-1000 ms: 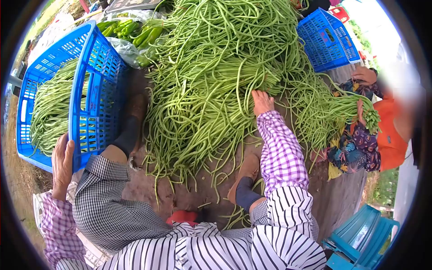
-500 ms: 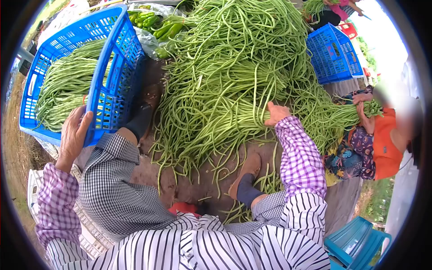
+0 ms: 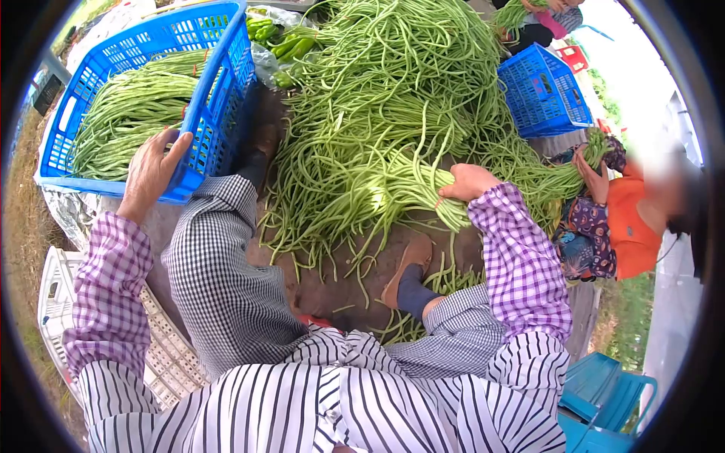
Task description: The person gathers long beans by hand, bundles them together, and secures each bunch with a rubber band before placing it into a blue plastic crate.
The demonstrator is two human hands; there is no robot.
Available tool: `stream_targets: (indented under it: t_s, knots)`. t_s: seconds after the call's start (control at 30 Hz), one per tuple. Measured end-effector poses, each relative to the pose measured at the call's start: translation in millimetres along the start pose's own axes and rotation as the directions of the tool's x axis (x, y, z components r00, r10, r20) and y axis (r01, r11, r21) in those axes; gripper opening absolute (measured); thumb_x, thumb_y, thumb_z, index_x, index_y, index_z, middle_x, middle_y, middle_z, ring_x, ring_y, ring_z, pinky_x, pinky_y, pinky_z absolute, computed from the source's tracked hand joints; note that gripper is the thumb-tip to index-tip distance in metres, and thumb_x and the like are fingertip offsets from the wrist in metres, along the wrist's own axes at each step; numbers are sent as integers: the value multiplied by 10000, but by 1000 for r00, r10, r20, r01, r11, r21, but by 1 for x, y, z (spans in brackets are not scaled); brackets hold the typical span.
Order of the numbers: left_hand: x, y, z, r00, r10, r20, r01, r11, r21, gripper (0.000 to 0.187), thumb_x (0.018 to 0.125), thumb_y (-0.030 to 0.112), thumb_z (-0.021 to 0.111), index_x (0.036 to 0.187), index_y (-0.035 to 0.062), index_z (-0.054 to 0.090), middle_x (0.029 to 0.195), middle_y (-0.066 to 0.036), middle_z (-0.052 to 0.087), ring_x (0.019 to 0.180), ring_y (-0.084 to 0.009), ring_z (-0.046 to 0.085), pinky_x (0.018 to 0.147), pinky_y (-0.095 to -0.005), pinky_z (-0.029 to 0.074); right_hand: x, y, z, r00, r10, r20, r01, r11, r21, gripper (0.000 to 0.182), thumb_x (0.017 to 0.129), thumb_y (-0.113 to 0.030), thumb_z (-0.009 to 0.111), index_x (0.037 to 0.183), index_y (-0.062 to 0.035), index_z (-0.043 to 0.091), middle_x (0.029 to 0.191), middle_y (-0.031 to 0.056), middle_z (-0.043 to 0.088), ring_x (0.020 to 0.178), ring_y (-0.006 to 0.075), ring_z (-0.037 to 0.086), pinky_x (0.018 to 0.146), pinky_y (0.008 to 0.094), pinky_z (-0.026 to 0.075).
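My left hand point(image 3: 153, 167) grips the near rim of a blue plastic crate point(image 3: 202, 106), thumb apart from the fingers. Inside the crate lie bundles of long green beans point(image 3: 136, 113), some with red bands. On the right, my right hand point(image 3: 471, 183) is closed around the end of a bunch of long beans point(image 3: 411, 185). A small reddish band seems to show on that bunch near my fingers. The bunch lies on the near side of a large heap of loose long beans point(image 3: 400, 60). My right fingertips are partly hidden by the beans.
Green peppers point(image 3: 294, 49) lie in plastic behind the crate. A second blue crate point(image 3: 544, 90) stands at the back right. A co-worker in orange point(image 3: 634, 234) holds beans at right; another person is beyond. A white crate point(image 3: 162, 332) and a teal stool point(image 3: 604, 392) flank me.
My right hand has shifted to the cut-looking end of the bunch, which now fans out nearer me. My left hand stays on the crate rim. The whole view has shifted slightly.
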State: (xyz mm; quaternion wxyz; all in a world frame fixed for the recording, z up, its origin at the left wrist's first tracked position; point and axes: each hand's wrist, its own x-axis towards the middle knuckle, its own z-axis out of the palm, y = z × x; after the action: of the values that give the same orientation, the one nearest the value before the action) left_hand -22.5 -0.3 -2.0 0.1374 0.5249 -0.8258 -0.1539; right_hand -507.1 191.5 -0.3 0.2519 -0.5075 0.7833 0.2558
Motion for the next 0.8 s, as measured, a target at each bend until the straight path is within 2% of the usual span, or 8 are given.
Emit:
stream_targets:
  t_s: [0.33,0.47,0.5,0.6,0.63,0.7,0.77,0.8]
  knots:
    - [3,-4,3,1000,8,5,-8,1000,-6,588,910,522,446,1086,-16,605,1081,-202,612,1047,-348,557,889,-422,416,-25,-4,52,989,109,98,-143,859,491,881,755,-634,617,1219,109,528,1263,276,524,1177,347,520,971,401,410]
    - [4,-11,9,992,86,-97,-79,995,68,568,919,514,447,1068,-7,616,1091,-185,608,1067,-340,547,896,-413,421,4,4,82,987,134,84,-158,840,520,905,742,-639,640,1238,107,514,1280,265,510,1185,345,499,957,400,412]
    - [9,-11,10,980,158,-122,-141,981,135,416,889,362,566,1105,8,597,1126,-166,592,1100,-335,527,924,-406,421,8,9,86,986,136,94,-165,822,545,885,745,-634,642,1227,99,529,1264,261,524,1176,341,503,949,399,415]
    - [-1,66,-7,875,459,-151,-442,887,132,447,779,153,678,1190,40,544,1198,-151,560,1152,-329,503,977,-398,403,0,3,66,984,150,100,-181,812,554,819,759,-631,629,1174,74,589,1215,247,566,1159,321,510,920,387,421]
    - [-9,111,-11,807,583,-96,-586,811,2,600,675,62,725,1233,55,504,1243,-147,533,1207,-329,467,1024,-400,380,9,9,68,988,114,103,-152,808,569,814,760,-634,623,1153,78,600,1206,246,571,1137,315,516,908,384,418]
    - [-11,178,18,569,820,68,-813,573,-103,745,654,113,760,1324,53,439,1334,-159,466,1273,-325,407,1070,-422,331,13,15,58,990,-1,138,-80,810,581,787,769,-650,590,1189,16,597,1254,256,530,1160,338,497,944,394,394]
    - [-5,227,75,501,780,375,-835,550,-29,1081,632,330,822,1470,111,176,1499,-156,247,1390,-305,235,1129,-435,254,13,17,47,983,-126,130,30,821,570,646,799,-645,544,1223,-164,621,1298,254,503,1187,368,483,989,406,372]
    - [-3,246,107,458,744,486,-853,521,6,1188,614,422,826,1489,145,72,1537,-147,138,1415,-302,158,1151,-473,188,9,14,39,977,-146,158,22,798,602,686,802,-606,551,1244,-84,592,1307,263,493,1204,368,473,998,405,367]
